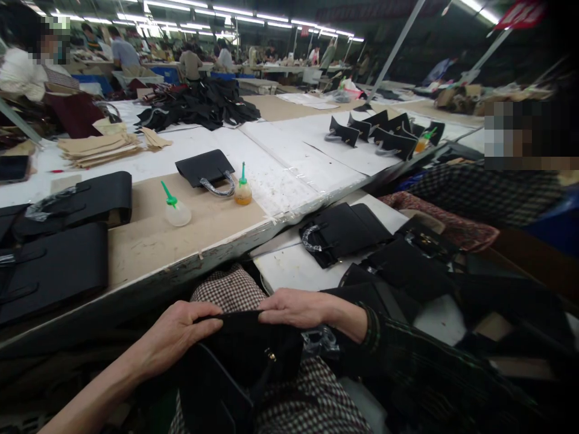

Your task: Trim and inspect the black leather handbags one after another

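A black handbag (239, 346) rests on my lap over checked cloth (312, 398), its mouth facing me and a small gold-coloured fitting showing inside. My left hand (178, 331) pinches the bag's top edge between thumb and fingers. Further right along the same edge, my right hand (294, 307) grips it too, thumb on the near side. A plastic-wrapped handle (320, 340) sticks out beside the bag, below my right wrist. The lower part of the bag is dark and hard to make out.
Across the worktable edge (203, 253) stand two squeeze bottles with green nozzles, one clear (178, 211), one amber (243, 191). A black handbag (205, 167) lies behind them. More bags (58, 265) sit left, others (346, 232) on a lower surface right. A co-worker (488, 187) sits at right.
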`<state>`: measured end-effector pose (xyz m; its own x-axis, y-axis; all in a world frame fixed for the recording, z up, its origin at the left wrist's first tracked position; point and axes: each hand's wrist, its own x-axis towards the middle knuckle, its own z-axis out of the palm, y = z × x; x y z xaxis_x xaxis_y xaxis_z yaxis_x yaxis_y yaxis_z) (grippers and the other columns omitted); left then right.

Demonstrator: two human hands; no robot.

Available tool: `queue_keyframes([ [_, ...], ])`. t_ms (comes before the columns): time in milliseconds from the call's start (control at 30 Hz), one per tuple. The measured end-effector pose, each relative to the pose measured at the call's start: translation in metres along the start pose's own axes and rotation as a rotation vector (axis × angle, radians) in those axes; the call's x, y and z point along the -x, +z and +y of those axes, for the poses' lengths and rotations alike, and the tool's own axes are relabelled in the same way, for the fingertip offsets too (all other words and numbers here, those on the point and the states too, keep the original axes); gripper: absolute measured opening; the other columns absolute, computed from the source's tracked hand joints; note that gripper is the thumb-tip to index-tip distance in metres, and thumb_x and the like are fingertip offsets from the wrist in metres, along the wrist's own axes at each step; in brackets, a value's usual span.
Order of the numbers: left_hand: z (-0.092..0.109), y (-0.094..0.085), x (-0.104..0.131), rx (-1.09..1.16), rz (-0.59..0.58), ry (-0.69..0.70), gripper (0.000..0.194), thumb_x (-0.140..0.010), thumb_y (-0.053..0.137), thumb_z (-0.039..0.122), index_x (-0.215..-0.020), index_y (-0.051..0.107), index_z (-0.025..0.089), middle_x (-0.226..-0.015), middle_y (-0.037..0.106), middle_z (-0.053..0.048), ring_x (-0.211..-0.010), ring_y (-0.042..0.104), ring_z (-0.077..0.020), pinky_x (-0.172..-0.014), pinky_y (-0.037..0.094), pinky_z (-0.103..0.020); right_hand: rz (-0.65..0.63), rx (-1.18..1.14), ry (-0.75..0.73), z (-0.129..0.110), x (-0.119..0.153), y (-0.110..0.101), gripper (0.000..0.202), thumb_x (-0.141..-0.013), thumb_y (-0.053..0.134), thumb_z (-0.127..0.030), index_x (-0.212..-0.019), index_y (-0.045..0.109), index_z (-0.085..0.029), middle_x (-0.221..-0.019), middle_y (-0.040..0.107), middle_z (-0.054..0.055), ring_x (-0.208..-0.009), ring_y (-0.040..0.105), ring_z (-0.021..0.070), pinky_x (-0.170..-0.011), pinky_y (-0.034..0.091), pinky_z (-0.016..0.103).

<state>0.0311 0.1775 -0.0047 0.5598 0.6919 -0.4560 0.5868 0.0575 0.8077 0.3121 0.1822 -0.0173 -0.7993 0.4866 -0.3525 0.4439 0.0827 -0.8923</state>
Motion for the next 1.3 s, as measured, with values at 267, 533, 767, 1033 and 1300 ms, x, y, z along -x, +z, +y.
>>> queue_keyframes([
  [267, 0.006, 0.002, -0.002, -0.042, -0.007, 0.014, 0.037, -0.089, 0.053, 0.051, -0.095, 0.074, 0.021, -0.087, 0.073, 0.001, -0.081, 0.064, -0.0192, -0.071, 0.046, -0.022, -0.101, -0.172, -0.011, -0.008, 0.027, -0.012, 0.032, -0.088, 0.047, -0.016, -0.113, 0.066, -0.012, -0.102, 0.068, 0.003, -0.094, 0.061, 0.0181, -0.085, 0.046, 0.024],
  [533, 0.019, -0.008, 0.002, -0.051, 0.033, 0.007, 0.028, -0.082, 0.064, 0.036, -0.105, 0.070, 0.021, -0.103, 0.073, 0.001, -0.098, 0.064, -0.0225, -0.086, 0.046, -0.026, 0.088, 0.367, -0.152, -0.035, -0.068, -0.003, 0.029, -0.079, 0.068, -0.026, -0.105, 0.068, -0.012, -0.093, 0.071, 0.005, -0.081, 0.062, 0.0188, -0.068, 0.043, 0.024],
  [767, 0.011, -0.024, 0.011, -0.153, 0.116, -0.105, 0.027, -0.073, 0.070, 0.033, -0.096, 0.065, 0.020, -0.089, 0.072, 0.001, -0.085, 0.064, -0.0213, -0.074, 0.046, -0.026, 0.087, 0.469, -0.143, -0.038, -0.061, -0.017, 0.027, -0.078, 0.063, -0.016, -0.104, 0.071, -0.018, -0.095, 0.073, 0.003, -0.083, 0.065, 0.0189, -0.071, 0.044, 0.024],
  [1033, 0.023, -0.012, 0.000, -0.178, 0.089, -0.063, 0.028, -0.084, 0.061, 0.044, -0.096, 0.073, 0.022, -0.087, 0.074, 0.003, -0.084, 0.064, -0.0207, -0.074, 0.044, -0.024, 0.178, 0.233, -0.178, -0.004, -0.061, -0.011, 0.036, -0.082, 0.071, -0.032, -0.118, 0.070, -0.023, -0.107, 0.073, 0.002, -0.094, 0.064, 0.0189, -0.082, 0.044, 0.024],
  [1300, 0.023, -0.005, -0.002, -0.132, 0.126, -0.064, 0.029, -0.086, 0.058, 0.045, -0.092, 0.074, 0.021, -0.084, 0.069, 0.003, -0.081, 0.058, -0.0195, -0.072, 0.041, -0.024, 0.297, 0.034, -0.167, 0.001, -0.061, -0.002, 0.027, -0.080, 0.072, -0.037, -0.101, 0.077, -0.022, -0.083, 0.073, -0.003, -0.078, 0.062, 0.0161, -0.073, 0.044, 0.022],
])
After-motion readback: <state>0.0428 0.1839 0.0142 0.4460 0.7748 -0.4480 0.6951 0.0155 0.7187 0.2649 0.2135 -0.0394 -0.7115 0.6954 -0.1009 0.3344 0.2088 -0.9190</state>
